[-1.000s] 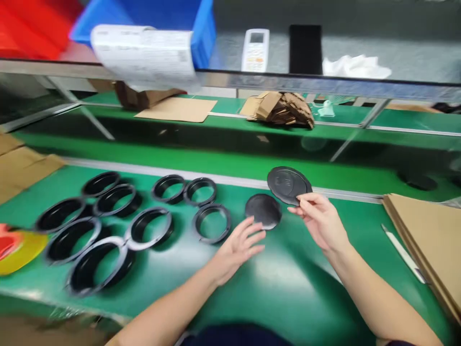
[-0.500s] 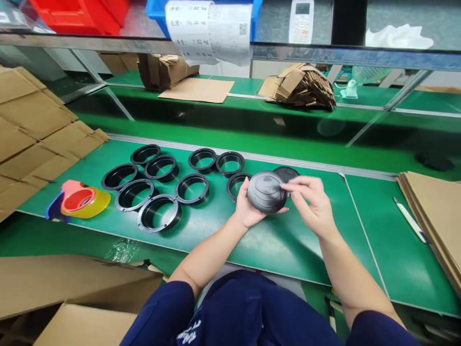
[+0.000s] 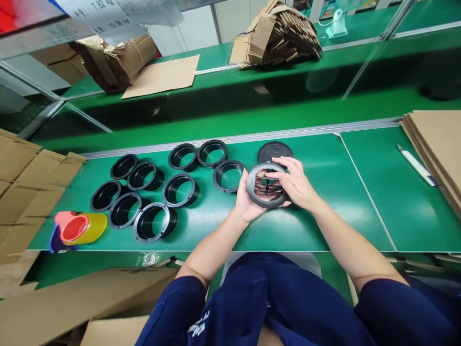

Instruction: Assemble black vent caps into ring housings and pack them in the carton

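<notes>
My left hand [image 3: 245, 204] is wrapped around the side and underside of a round dark grey air vent [image 3: 260, 201], holding it above the green table. Its slats stand turned on edge, so skin shows through the gaps. My right hand [image 3: 298, 186] lies against the vent's upper right, with bent fingers on the slats and rim. Just behind it a flat black round disc [image 3: 272, 151] rests on the table. A black flanged ring [image 3: 229, 176] stands left of my hands, and several more like it, such as the nearest ring [image 3: 153, 222], spread further left.
A red, yellow and blue plastic item [image 3: 81, 228] sits at the table's front left. On the right lie a white cutter knife [image 3: 417, 166] and stacked cardboard sheets [image 3: 437, 144]. Cardboard boxes [image 3: 32, 182] stand at left. Bundled cardboard [image 3: 281, 36] rests on the far table [image 3: 216, 53].
The vent's slats have swung from closed flat to open on edge. My right fingers have moved from the face's right edge onto the slats. The view has tilted down and shifted.
</notes>
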`<action>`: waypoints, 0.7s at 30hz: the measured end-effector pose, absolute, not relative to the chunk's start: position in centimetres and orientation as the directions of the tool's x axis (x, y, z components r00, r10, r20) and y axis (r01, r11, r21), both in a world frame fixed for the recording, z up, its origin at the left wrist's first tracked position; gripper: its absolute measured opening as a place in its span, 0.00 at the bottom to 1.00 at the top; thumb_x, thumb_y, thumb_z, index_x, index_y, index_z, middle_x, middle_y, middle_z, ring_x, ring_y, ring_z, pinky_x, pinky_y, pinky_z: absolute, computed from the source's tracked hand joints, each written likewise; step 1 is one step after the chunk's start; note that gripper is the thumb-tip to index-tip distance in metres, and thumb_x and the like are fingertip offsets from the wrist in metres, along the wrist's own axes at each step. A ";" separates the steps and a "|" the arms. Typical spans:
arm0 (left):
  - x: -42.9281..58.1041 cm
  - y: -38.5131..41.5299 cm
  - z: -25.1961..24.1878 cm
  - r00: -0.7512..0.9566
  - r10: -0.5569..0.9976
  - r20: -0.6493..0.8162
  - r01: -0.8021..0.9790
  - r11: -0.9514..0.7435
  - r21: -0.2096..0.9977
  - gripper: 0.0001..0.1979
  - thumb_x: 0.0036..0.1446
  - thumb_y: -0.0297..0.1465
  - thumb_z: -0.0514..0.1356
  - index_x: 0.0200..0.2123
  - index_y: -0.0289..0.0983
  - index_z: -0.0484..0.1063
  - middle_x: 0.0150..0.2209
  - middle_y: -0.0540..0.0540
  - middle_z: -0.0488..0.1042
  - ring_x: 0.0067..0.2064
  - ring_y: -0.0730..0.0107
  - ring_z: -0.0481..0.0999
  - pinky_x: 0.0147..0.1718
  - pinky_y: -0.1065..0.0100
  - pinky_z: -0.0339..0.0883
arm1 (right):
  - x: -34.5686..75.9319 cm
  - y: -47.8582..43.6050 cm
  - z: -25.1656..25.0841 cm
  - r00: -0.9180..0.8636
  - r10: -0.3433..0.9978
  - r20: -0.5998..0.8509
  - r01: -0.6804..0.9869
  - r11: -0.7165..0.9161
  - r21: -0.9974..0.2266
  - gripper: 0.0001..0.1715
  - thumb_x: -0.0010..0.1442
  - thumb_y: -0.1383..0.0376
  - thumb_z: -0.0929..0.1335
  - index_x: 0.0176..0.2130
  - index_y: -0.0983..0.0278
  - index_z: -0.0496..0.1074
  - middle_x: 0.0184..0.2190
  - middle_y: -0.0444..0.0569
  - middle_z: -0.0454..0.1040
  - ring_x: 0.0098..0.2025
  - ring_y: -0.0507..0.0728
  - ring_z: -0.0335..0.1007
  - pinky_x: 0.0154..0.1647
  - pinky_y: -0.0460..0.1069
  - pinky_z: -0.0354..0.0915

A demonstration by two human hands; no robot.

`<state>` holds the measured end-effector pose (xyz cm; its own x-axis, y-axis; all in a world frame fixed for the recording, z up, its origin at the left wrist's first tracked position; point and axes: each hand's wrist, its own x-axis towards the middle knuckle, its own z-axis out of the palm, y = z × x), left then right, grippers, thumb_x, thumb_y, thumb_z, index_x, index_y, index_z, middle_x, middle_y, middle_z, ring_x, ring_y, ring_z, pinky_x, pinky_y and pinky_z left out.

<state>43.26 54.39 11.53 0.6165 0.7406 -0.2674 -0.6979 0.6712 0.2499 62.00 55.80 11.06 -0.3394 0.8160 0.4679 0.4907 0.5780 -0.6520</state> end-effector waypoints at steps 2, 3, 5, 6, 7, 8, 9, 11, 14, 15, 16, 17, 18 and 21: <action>43.2 54.4 11.6 0.631 0.731 -0.258 -0.691 0.682 0.240 0.38 0.68 0.60 0.41 0.56 0.39 0.74 0.58 0.30 0.73 0.60 0.34 0.72 0.54 0.22 0.60 | 62.2 55.6 11.5 -0.302 0.829 0.471 0.442 0.560 -0.701 0.34 0.76 0.46 0.53 0.54 0.57 0.80 0.64 0.51 0.66 0.67 0.66 0.54 0.69 0.65 0.55; 43.1 54.4 11.6 0.638 0.727 -0.254 -0.688 0.686 0.235 0.38 0.67 0.61 0.41 0.57 0.39 0.74 0.59 0.30 0.73 0.60 0.33 0.72 0.54 0.22 0.59 | 62.2 55.5 11.6 -0.279 0.833 0.477 0.423 0.553 -0.718 0.33 0.76 0.47 0.53 0.55 0.57 0.79 0.63 0.51 0.66 0.66 0.66 0.55 0.69 0.65 0.56; 43.0 54.3 11.6 0.645 0.722 -0.249 -0.684 0.692 0.232 0.39 0.67 0.62 0.41 0.57 0.38 0.73 0.59 0.30 0.72 0.61 0.33 0.71 0.56 0.23 0.59 | 62.3 55.4 11.9 -0.241 0.839 0.488 0.399 0.544 -0.738 0.32 0.76 0.48 0.55 0.54 0.57 0.80 0.62 0.52 0.67 0.66 0.65 0.56 0.67 0.64 0.59; 42.9 54.3 11.6 0.649 0.719 -0.248 -0.681 0.695 0.232 0.40 0.66 0.62 0.41 0.57 0.37 0.73 0.59 0.29 0.72 0.61 0.33 0.71 0.56 0.23 0.58 | 62.4 55.3 11.9 -0.233 0.840 0.490 0.394 0.542 -0.742 0.31 0.76 0.48 0.55 0.54 0.57 0.80 0.61 0.52 0.68 0.65 0.65 0.56 0.67 0.63 0.59; 42.9 54.3 11.6 0.655 0.716 -0.244 -0.678 0.698 0.230 0.41 0.66 0.62 0.40 0.57 0.36 0.73 0.59 0.28 0.72 0.61 0.33 0.72 0.57 0.24 0.59 | 62.4 55.2 11.9 -0.229 0.841 0.490 0.395 0.540 -0.743 0.31 0.76 0.48 0.55 0.54 0.57 0.80 0.61 0.52 0.68 0.65 0.65 0.57 0.67 0.63 0.60; 42.8 54.3 11.6 0.662 0.712 -0.236 -0.674 0.702 0.227 0.42 0.66 0.63 0.40 0.57 0.36 0.73 0.59 0.28 0.72 0.61 0.33 0.72 0.57 0.25 0.59 | 62.3 55.2 11.9 -0.227 0.844 0.486 0.405 0.536 -0.741 0.32 0.76 0.48 0.54 0.55 0.57 0.79 0.61 0.52 0.68 0.65 0.65 0.57 0.67 0.64 0.59; 42.8 54.3 11.6 0.668 0.708 -0.227 -0.673 0.706 0.222 0.43 0.65 0.63 0.40 0.58 0.36 0.73 0.59 0.28 0.72 0.61 0.33 0.72 0.57 0.26 0.60 | 62.3 55.1 11.8 -0.222 0.844 0.488 0.425 0.534 -0.731 0.34 0.77 0.48 0.52 0.56 0.57 0.78 0.61 0.52 0.68 0.65 0.65 0.57 0.67 0.64 0.59; 42.7 54.4 11.6 0.647 0.728 -0.228 -0.699 0.686 0.205 0.41 0.66 0.62 0.41 0.57 0.36 0.73 0.58 0.31 0.74 0.60 0.37 0.73 0.58 0.30 0.62 | 62.0 54.9 11.6 -0.269 0.825 0.497 0.496 0.561 -0.663 0.37 0.75 0.45 0.50 0.59 0.56 0.76 0.64 0.52 0.64 0.67 0.67 0.54 0.69 0.67 0.55; 42.6 54.5 11.5 0.539 0.800 -0.264 -0.787 0.590 0.181 0.35 0.70 0.57 0.44 0.56 0.35 0.74 0.56 0.37 0.77 0.60 0.46 0.74 0.62 0.39 0.63 | 61.6 54.5 11.2 -0.484 0.730 0.482 0.560 0.682 -0.470 0.38 0.72 0.39 0.55 0.63 0.56 0.72 0.69 0.52 0.59 0.70 0.71 0.47 0.71 0.71 0.47; 42.6 54.5 11.6 0.515 0.815 -0.266 -0.804 0.567 0.181 0.34 0.71 0.56 0.45 0.56 0.34 0.74 0.55 0.37 0.77 0.60 0.48 0.74 0.63 0.42 0.63 | 61.4 54.4 11.2 -0.540 0.700 0.468 0.566 0.713 -0.413 0.39 0.70 0.38 0.57 0.64 0.57 0.70 0.70 0.52 0.55 0.71 0.73 0.45 0.71 0.72 0.44; 42.6 54.5 11.6 0.506 0.823 -0.259 -0.810 0.556 0.186 0.34 0.71 0.55 0.45 0.57 0.33 0.73 0.55 0.37 0.77 0.61 0.48 0.74 0.64 0.44 0.63 | 61.3 54.4 11.3 -0.570 0.683 0.457 0.575 0.729 -0.372 0.40 0.70 0.37 0.58 0.66 0.58 0.67 0.72 0.53 0.50 0.72 0.74 0.43 0.71 0.73 0.42; 42.6 54.5 11.7 0.508 0.826 -0.245 -0.808 0.555 0.196 0.35 0.70 0.55 0.46 0.58 0.32 0.73 0.55 0.36 0.77 0.61 0.48 0.73 0.64 0.45 0.63 | 61.2 54.4 11.4 -0.576 0.679 0.456 0.587 0.731 -0.348 0.43 0.69 0.37 0.59 0.69 0.59 0.63 0.74 0.55 0.44 0.73 0.75 0.40 0.71 0.74 0.41; 42.7 54.4 11.8 0.514 0.826 -0.230 -0.803 0.558 0.211 0.36 0.70 0.55 0.45 0.58 0.31 0.73 0.55 0.35 0.77 0.61 0.47 0.73 0.64 0.46 0.62 | 61.1 54.4 11.6 -0.581 0.680 0.448 0.597 0.730 -0.333 0.46 0.68 0.36 0.61 0.71 0.60 0.58 0.75 0.57 0.38 0.73 0.77 0.38 0.70 0.75 0.41; 43.1 54.2 11.9 0.519 0.830 -0.203 -0.787 0.557 0.265 0.36 0.72 0.53 0.44 0.58 0.29 0.73 0.55 0.33 0.77 0.62 0.48 0.72 0.65 0.49 0.61 | 60.8 55.0 12.5 -0.644 0.661 0.385 0.590 0.750 -0.300 0.58 0.63 0.33 0.65 0.75 0.61 0.45 0.74 0.63 0.32 0.73 0.80 0.35 0.69 0.78 0.41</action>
<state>43.06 54.15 11.94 0.5193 0.8302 -0.2025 -0.7872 0.5570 0.2646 60.85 55.04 12.51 -0.6440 0.6609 0.3852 0.5901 0.7497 -0.2997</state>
